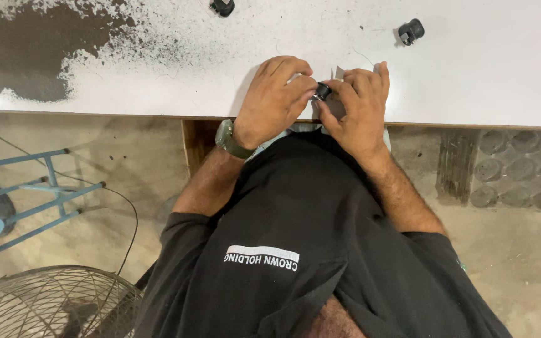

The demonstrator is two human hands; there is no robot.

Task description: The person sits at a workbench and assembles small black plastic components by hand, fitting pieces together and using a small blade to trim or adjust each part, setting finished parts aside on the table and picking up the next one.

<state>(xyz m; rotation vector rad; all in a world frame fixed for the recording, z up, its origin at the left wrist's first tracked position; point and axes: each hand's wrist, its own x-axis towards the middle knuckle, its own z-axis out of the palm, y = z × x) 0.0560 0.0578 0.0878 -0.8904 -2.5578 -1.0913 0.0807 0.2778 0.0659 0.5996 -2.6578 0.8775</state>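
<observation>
**Both hands pinch a small black part at the table edge**

The fingertips of both hands meet on a small black part, round and stubby, with a pale glint at one end. The left hand pinches it between thumb and forefinger from one side, the other fingers curled close over it. The right hand closes thumb and forefinger on the other side, with its remaining fingers bent and resting on a grey scrap that peeks out behind them. The part sits just above the near edge of the white table, held between the two hands rather than lying flat.

It looks light and rigid, probably hard plastic, and small enough to slip out of a loose grip; a firm fingertip pinch across its round body seems the safest hold.

A watch circles the left wrist. Two similar black parts lie farther back on the table, one to the right, one at the top edge. Dark speckled staining spreads over the table's left end. Below, a blue frame and a fan grille stand on the floor.
</observation>
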